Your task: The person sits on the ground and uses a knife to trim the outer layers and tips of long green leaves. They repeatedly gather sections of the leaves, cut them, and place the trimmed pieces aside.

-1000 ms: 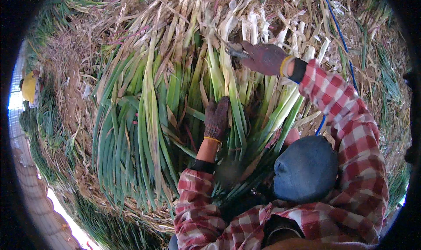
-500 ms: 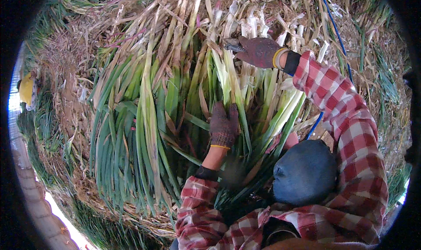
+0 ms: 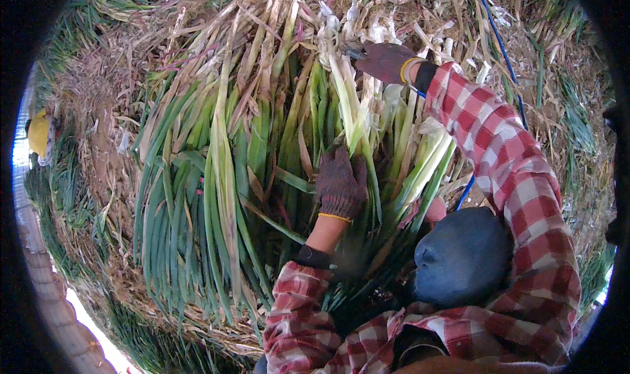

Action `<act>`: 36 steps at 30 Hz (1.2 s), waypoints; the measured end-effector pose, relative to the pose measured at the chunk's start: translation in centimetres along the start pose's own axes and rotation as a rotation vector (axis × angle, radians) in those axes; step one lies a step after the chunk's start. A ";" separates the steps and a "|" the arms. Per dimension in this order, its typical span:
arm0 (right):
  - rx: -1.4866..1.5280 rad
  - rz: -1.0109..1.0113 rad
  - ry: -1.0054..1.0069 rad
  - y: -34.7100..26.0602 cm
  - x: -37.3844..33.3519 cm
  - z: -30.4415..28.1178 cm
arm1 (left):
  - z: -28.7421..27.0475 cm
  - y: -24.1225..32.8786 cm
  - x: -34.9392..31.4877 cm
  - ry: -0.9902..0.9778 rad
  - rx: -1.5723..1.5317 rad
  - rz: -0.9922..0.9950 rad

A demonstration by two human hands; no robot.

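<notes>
My left hand (image 3: 341, 183), in a dark knitted glove with a yellow cuff edge, is closed round the green part of a few green onion stalks (image 3: 348, 108). Their pale ends point away from me, up past my right hand. My right hand (image 3: 388, 62), gloved the same way, is closed on a small grey metal tool (image 3: 355, 53). The tool's tip sticks out to the left beside the pale stalks, and the glove hides the rest. A thick heap of green onions (image 3: 184, 229) spreads left of my left hand, long leaves toward me.
Dry, peeled husks (image 3: 98, 105) litter the ground all around. A blue cord (image 3: 502, 45) runs along the right. My blue-covered knee (image 3: 462, 256) is at the lower right. A person in yellow (image 3: 41, 137) is at the far left edge. More green onions (image 3: 577, 118) lie far right.
My right hand has moved slightly farther away with the tool. My left hand has turned and shifted a little right, and the pale stalks above it now lean differently, white ends showing.
</notes>
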State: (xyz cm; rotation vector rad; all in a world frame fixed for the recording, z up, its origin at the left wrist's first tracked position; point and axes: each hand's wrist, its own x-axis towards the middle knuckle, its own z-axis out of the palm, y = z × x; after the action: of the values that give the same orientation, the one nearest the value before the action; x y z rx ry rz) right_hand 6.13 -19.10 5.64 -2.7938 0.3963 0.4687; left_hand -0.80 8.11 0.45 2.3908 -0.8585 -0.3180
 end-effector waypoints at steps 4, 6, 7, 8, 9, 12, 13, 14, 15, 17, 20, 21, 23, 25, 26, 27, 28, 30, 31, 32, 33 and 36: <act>-0.056 -0.059 0.010 1.1 -2.1 -0.3 | 1.4 0.4 -0.3 -0.254 -0.197 -0.216; -0.140 -0.023 -0.060 0.0 -5.6 -2.8 | 4.2 2.3 -0.8 -0.171 -0.159 0.037; -0.172 -0.081 0.042 -0.4 -5.9 -1.7 | 4.9 2.6 -1.3 -0.120 -0.109 0.141; -0.158 -0.124 0.014 -0.6 -6.3 -0.9 | 5.7 3.1 -2.1 -0.086 -0.070 0.218; -0.199 -0.097 -0.024 0.3 -8.5 -2.1 | 6.9 5.5 -2.3 -0.054 -0.105 0.345; -0.189 -0.192 -0.052 -2.5 -8.5 0.0 | 5.8 5.4 -3.3 -0.070 -0.049 0.419; -0.183 -0.119 -0.077 -2.8 -9.0 -0.1 | 5.3 6.1 -3.3 -0.102 -0.076 0.445; -0.153 -0.113 -0.068 -2.7 -9.4 0.1 | 5.2 6.4 -3.4 -0.068 -0.102 0.468; -0.121 -0.110 -0.060 -2.5 -9.7 0.6 | 4.7 6.0 -3.2 -0.162 -0.121 0.468; -0.096 -0.038 -0.062 -1.0 -10.7 1.1 | 2.3 5.4 -1.1 -0.357 -0.174 0.487; -0.071 0.035 -0.061 -0.6 -10.1 1.8 | 0.1 0.8 5.9 0.023 0.048 0.462; -0.089 0.079 -0.072 -0.1 -10.6 1.6 | -0.1 -0.5 8.2 0.135 0.110 0.406; -0.113 0.175 -0.092 1.1 -11.8 1.4 | 1.6 -3.7 13.3 0.365 0.333 0.318; -0.066 0.220 -0.098 1.7 -12.5 2.0 | 0.9 -4.4 15.6 0.107 0.234 0.015; -0.002 0.193 -0.044 2.0 -13.0 2.2 | 0.3 -5.1 16.7 0.006 0.218 -0.052; 0.059 0.165 0.010 2.6 -13.7 2.4 | 0.0 -5.3 17.7 -0.094 0.200 -0.117; 0.081 0.099 0.076 2.8 -13.7 3.0 | 0.1 -6.5 18.5 -0.134 0.173 -0.115; 0.065 0.218 -0.032 2.3 -14.2 2.3 | 1.7 -8.0 19.7 -0.231 0.086 -0.091; 0.056 0.297 -0.097 2.9 -15.0 2.4 | 2.6 -7.2 19.2 -0.255 0.061 -0.036; 0.062 0.308 -0.092 2.9 -15.5 2.9 | 2.2 -6.4 17.8 -0.269 0.050 0.003; 0.075 0.281 -0.091 3.0 -15.7 3.2 | 1.7 -5.6 16.5 -0.282 0.041 0.039; 0.103 0.194 -0.059 1.5 -18.1 2.3 | -1.0 -2.7 12.5 -0.369 0.030 -0.014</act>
State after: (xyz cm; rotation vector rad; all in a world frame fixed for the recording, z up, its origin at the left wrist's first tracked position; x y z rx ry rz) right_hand -11.39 -15.78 9.58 -2.6473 0.6627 0.5552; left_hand 10.55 2.17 -0.65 2.4041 -1.0119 -0.7744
